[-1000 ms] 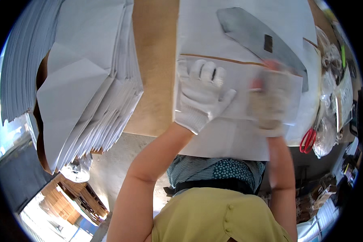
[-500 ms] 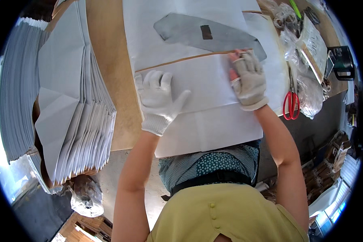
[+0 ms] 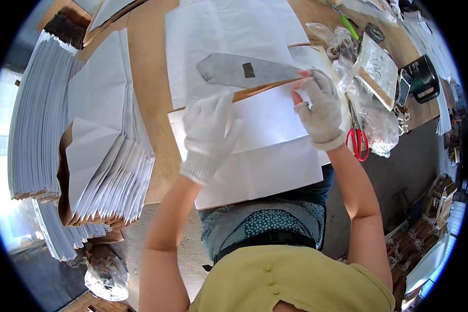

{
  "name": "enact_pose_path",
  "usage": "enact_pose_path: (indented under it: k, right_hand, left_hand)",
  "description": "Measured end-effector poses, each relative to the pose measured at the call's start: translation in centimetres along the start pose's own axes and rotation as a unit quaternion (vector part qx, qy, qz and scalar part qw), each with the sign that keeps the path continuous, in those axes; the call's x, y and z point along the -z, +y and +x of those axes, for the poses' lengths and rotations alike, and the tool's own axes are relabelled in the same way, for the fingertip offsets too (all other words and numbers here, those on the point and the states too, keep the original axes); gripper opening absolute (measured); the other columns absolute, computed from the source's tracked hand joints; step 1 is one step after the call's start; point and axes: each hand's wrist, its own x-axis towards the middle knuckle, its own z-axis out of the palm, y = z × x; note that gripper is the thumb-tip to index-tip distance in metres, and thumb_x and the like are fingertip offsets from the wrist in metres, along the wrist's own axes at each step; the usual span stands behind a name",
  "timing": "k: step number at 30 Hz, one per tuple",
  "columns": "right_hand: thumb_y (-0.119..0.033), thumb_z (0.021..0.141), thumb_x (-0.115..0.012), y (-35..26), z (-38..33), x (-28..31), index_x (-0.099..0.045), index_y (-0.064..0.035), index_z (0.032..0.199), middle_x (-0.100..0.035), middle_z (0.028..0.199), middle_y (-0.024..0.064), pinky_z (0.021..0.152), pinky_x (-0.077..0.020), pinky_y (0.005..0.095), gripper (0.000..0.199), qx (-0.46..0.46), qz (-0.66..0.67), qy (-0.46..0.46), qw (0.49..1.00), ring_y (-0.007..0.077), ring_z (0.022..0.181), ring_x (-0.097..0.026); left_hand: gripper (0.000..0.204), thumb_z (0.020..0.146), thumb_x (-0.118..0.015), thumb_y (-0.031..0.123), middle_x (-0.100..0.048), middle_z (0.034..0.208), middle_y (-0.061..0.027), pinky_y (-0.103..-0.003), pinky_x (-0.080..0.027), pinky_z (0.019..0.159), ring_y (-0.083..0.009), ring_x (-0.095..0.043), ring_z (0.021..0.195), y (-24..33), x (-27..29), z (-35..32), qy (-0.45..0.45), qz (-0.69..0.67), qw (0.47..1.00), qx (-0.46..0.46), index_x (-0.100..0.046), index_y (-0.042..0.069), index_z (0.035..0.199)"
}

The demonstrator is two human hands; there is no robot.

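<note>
A white folded paper sheet (image 3: 275, 164) with a brown inner side lies at the near table edge, crossed by a fold. My left hand (image 3: 210, 132), in a white knit glove, is on its upper left edge, fingers closed over it; the fingertips are slightly blurred. At the upper right edge, my right hand (image 3: 321, 112), gloved with bare thumb and index tips, pinches the paper. The edge is raised, with a brown strip showing beneath. Just beyond lies a flat grey plate (image 3: 223, 70) with a pointed end and dark patch; its right end is beside my right fingers.
More white sheets (image 3: 192, 39) lie beyond. At left stand a stack of folded white paper (image 3: 96, 104) and a tall grey-white stack (image 3: 39, 119). Rightward are red-handled scissors (image 3: 357, 143), plastic bags (image 3: 377, 125), a green-handled tool (image 3: 348, 25) and a dark mug (image 3: 422, 78).
The folded sheet's upper edge has lifted and its left corner has shifted nearer to me. My left fingers, spread before, have closed at the edge. The view has shifted slightly.
</note>
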Motion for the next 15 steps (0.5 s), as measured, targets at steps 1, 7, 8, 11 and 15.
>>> enact_pose_path:
  k: [1, 7, 8, 11, 15]
  right_hand:
    - [-0.017, 0.080, -0.079, -1.1, 0.5, 1.4, -0.075, -0.0134, 0.105, -0.068, 0.133, 0.0068, 0.112, -0.0438, 0.0488, 0.025, 0.023, 0.014, -0.024, 0.999, 0.0374, 0.132, -0.056]
    - [-0.014, 0.082, -0.076, -4.1, 2.8, 4.3, -0.079, -0.0107, 0.098, -0.073, 0.123, 0.0078, 0.110, -0.0479, 0.0441, 0.016, 0.137, 0.072, -0.172, 0.973, 0.0340, 0.127, -0.061]
    - [-0.016, 0.083, -0.076, -3.8, 2.9, 4.3, -0.079, -0.0093, 0.100, -0.075, 0.113, 0.0075, 0.108, -0.0485, 0.0417, 0.018, 0.126, 0.055, -0.210, 0.968, 0.0305, 0.123, -0.064]
    - [-0.022, 0.086, -0.073, -4.2, 2.4, 4.4, -0.080, -0.0130, 0.096, -0.077, 0.100, 0.0054, 0.105, -0.0489, 0.0427, 0.015, 0.056, 0.041, -0.238, 0.969, 0.0282, 0.114, -0.068]
    - [-0.024, 0.076, -0.083, -4.7, 1.0, 5.4, -0.078, -0.0099, 0.112, -0.074, 0.119, 0.0095, 0.111, -0.0465, 0.0416, 0.039, 0.090, 0.029, -0.206, 0.974, 0.0296, 0.121, -0.065]
  left_hand:
    - [0.056, 0.084, -0.080, 0.025, -0.063, 0.125, -0.0097, -0.052, -0.040, 0.114, -0.0320, -0.058, 0.119, 1.3, 1.7, -0.5, -0.011, 0.012, 1.000, -0.016, -0.063, 0.008, 0.135]
    - [0.040, 0.079, -0.081, 0.018, -0.062, 0.118, -0.0060, -0.055, -0.041, 0.111, -0.0295, -0.058, 0.116, 6.2, 5.0, -5.6, 0.066, 0.078, 0.991, -0.085, -0.069, 0.011, 0.116]
    - [0.037, 0.079, -0.080, 0.017, -0.063, 0.118, -0.0064, -0.055, -0.041, 0.111, -0.0299, -0.058, 0.116, 7.1, 5.1, -6.0, 0.054, 0.065, 0.993, -0.083, -0.069, 0.011, 0.113]
    - [0.035, 0.077, -0.080, 0.015, -0.062, 0.124, -0.0096, -0.054, -0.041, 0.111, -0.0328, -0.055, 0.122, 9.4, 5.4, -7.8, 0.014, 0.038, 0.997, -0.066, -0.068, 0.011, 0.109]
    - [0.048, 0.077, -0.083, 0.022, -0.058, 0.135, -0.0106, -0.052, -0.040, 0.113, -0.0332, -0.053, 0.125, 10.3, 5.8, -7.8, 0.022, 0.055, 0.997, -0.040, -0.068, 0.011, 0.121]
